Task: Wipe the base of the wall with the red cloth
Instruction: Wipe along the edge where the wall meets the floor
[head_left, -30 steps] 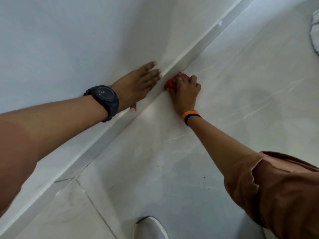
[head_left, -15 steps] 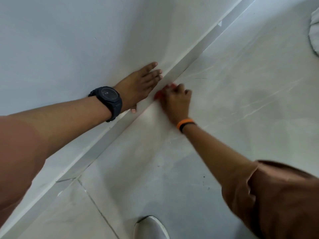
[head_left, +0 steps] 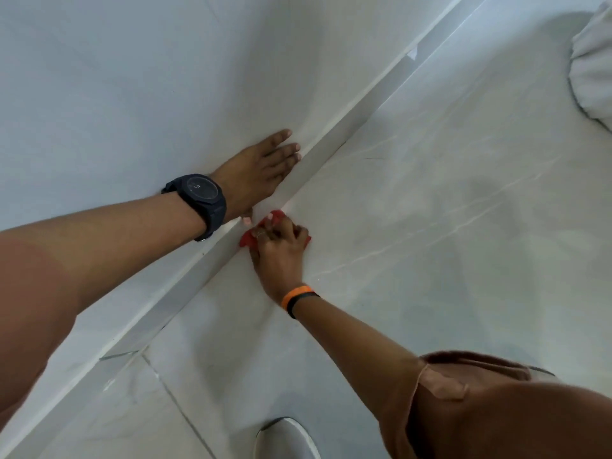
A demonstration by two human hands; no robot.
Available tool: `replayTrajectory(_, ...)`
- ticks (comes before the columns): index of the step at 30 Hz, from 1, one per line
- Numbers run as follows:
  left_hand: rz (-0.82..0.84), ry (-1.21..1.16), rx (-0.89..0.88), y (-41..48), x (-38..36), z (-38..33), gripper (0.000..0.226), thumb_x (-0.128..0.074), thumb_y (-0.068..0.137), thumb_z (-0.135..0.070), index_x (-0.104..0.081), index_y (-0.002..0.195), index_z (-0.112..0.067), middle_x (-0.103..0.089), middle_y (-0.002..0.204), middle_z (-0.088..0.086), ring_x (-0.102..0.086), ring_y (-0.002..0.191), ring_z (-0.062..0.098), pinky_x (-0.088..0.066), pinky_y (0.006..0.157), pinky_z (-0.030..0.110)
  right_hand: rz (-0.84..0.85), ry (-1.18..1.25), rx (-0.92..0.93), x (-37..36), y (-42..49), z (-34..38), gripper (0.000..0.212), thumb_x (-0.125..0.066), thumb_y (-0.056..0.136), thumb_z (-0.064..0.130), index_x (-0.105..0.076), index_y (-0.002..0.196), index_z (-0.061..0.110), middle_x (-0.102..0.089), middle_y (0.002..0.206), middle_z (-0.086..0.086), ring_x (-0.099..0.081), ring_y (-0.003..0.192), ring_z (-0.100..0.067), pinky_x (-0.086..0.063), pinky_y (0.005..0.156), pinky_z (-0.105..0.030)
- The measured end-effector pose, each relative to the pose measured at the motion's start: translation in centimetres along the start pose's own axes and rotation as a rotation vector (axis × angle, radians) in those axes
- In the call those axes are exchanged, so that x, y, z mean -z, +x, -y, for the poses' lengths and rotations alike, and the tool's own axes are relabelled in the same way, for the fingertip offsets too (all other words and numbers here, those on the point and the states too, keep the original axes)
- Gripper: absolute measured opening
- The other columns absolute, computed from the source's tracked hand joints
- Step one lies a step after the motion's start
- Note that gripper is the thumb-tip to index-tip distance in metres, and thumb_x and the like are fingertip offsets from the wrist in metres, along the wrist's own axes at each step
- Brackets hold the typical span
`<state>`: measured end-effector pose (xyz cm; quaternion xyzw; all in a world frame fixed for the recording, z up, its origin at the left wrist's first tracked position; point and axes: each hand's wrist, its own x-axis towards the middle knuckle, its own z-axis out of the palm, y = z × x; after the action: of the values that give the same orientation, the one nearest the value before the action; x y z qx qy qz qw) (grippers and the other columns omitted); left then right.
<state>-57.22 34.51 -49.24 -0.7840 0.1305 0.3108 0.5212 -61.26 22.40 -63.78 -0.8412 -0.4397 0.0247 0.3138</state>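
The red cloth (head_left: pixel 249 238) is bunched under my right hand (head_left: pixel 280 251), pressed where the floor meets the white skirting strip (head_left: pixel 334 145) at the base of the wall. Most of the cloth is hidden by my fingers. My right wrist carries an orange and black band. My left hand (head_left: pixel 256 175) lies flat on the white wall just above the skirting, fingers spread and holding nothing, with a black watch on its wrist. The two hands sit close together, the left thumb almost touching the cloth.
Pale marble-look floor tiles (head_left: pixel 447 226) stretch to the right. A white shoe tip (head_left: pixel 286 437) shows at the bottom edge. A white fabric bundle (head_left: pixel 592 61) lies at the upper right. A small chip marks the skirting (head_left: pixel 412 54) further along.
My right hand has slid the red cloth back along the base of the wall towards me, from beyond my left fingertips to beside my left thumb. The left hand stays planted.
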Motion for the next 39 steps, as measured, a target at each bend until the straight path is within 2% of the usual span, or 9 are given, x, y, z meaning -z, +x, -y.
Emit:
replayTrajectory(4,0.006,0.016,0.006,-0.4,0.1,0.1,0.119,-0.044,0.088,-0.079,0.002,0.16,0.004,0.007,0.169,0.02,0.008,0.157,0.038,0.015,0.12,0.062,0.024,-0.192,0.137,0.4,1.9,-2.5,0.01,-0.072,0.08,0.032,-0.077,0.085,0.024,-0.068,0.086,-0.002,-0.056,0.101,-0.032,-0.031,0.078,-0.041)
replayTrajectory(9,0.008,-0.01,-0.01,-0.4,0.5,0.3,0.125,-0.048,0.083,-0.082,-0.002,0.16,0.005,0.002,0.17,0.02,0.003,0.157,0.037,0.011,0.121,0.061,-0.075,-0.218,-0.061,3.0,7.2,-8.5,0.012,-0.065,0.084,0.037,-0.073,0.089,0.03,-0.068,0.095,-0.002,-0.055,0.095,-0.033,-0.036,0.075,-0.042)
replayTrajectory(16,0.016,-0.021,-0.018,0.2,0.1,0.5,0.126,-0.046,0.083,-0.084,0.002,0.159,0.006,0.005,0.169,0.02,0.006,0.157,0.037,0.013,0.12,0.062,-0.035,-0.08,-0.333,9.0,16.1,-17.0,0.029,-0.071,0.079,0.037,-0.07,0.104,0.023,-0.064,0.11,-0.008,-0.047,0.117,-0.034,-0.039,0.096,-0.045)
replayTrajectory(23,0.0,-0.049,-0.008,0.4,0.3,0.6,0.131,-0.05,0.079,-0.085,-0.001,0.159,0.006,0.004,0.169,0.02,0.006,0.157,0.038,0.014,0.12,0.062,-0.133,0.005,-0.268,4.6,8.4,-8.5,0.018,-0.076,0.074,0.021,-0.066,0.089,0.02,-0.067,0.1,-0.013,-0.054,0.096,-0.037,-0.037,0.077,-0.044)
replayTrajectory(27,0.012,-0.051,-0.014,0.1,0.5,0.7,0.13,-0.05,0.079,-0.085,-0.001,0.16,0.004,0.004,0.169,0.02,0.007,0.156,0.039,0.015,0.119,0.062,-0.023,-0.052,-0.145,1.6,3.0,-2.3,0.021,-0.078,0.071,0.013,-0.072,0.091,0.014,-0.067,0.108,-0.014,-0.049,0.103,-0.035,-0.042,0.081,-0.046)
replayTrajectory(31,0.017,-0.016,-0.014,0.2,0.8,0.8,0.131,-0.048,0.079,-0.087,0.001,0.16,0.004,0.006,0.169,0.021,0.008,0.156,0.041,0.016,0.118,0.064,0.083,-0.143,0.03,1.6,2.3,-3.7,0.027,-0.073,0.083,0.025,-0.073,0.107,0.015,-0.066,0.121,-0.011,-0.046,0.114,-0.04,-0.039,0.093,-0.05)
replayTrajectory(34,0.022,-0.023,-0.005,0.0,0.8,0.7,0.134,-0.048,0.076,-0.088,0.0,0.16,0.004,0.007,0.169,0.021,0.009,0.156,0.041,0.017,0.118,0.063,0.1,-0.253,0.132,2.0,3.1,-5.4,0.021,-0.073,0.083,0.033,-0.075,0.1,0.021,-0.068,0.115,-0.009,-0.047,0.113,-0.038,-0.038,0.1,-0.057)
replayTrajectory(36,0.043,-0.019,-0.017,-0.1,0.7,0.8,0.137,-0.051,0.074,-0.089,0.0,0.16,0.005,0.007,0.169,0.021,0.008,0.156,0.04,0.017,0.117,0.063,0.016,-0.241,0.056,3.0,5.6,-7.6,0.01,-0.071,0.084,0.033,-0.076,0.09,0.027,-0.068,0.104,-0.005,-0.053,0.103,-0.036,-0.04,0.095,-0.053)
replayTrajectory(39,0.056,-0.034,-0.029,-0.4,0.9,1.0,0.142,-0.05,0.071,-0.092,0.005,0.16,0.004,0.01,0.169,0.019,0.011,0.156,0.038,0.015,0.119,0.063,0.004,-0.218,-0.079,6.1,11.1,-12.1,0.014,-0.068,0.083,0.032,-0.076,0.093,0.038,-0.068,0.102,-0.003,-0.057,0.095,-0.037,-0.044,0.081,-0.044)
